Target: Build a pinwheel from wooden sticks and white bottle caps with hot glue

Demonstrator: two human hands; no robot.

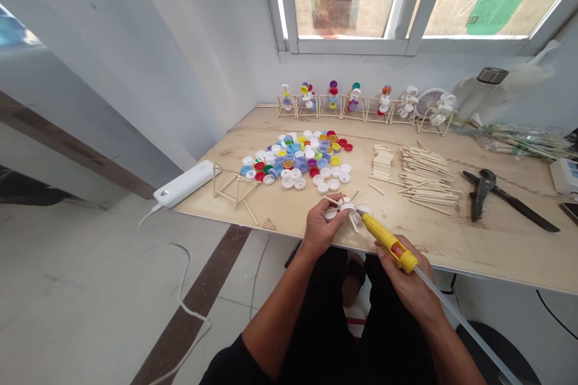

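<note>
My left hand (321,227) is closed on a small wheel of wooden sticks and white bottle caps (347,207), held at the front edge of the table. Sticks radiate out from it. In my right hand (409,274) is a yellow glue gun (383,236), a long pale glue stick (465,325) running out of its back end. The gun's nozzle is at the right side of the wheel; whether it touches cannot be made out. Loose white caps (334,185) lie just beyond the wheel. My right fingers wrap the gun's handle, which is mostly hidden.
Coloured bottle caps (289,159) lie heaped on the wooden table (289,222). Cut sticks (428,177) and pliers (485,192) are at right. Several finished stick-and-cap wheels (333,99) line the back. A stick frame (235,189) and white power strip (185,185) sit at left.
</note>
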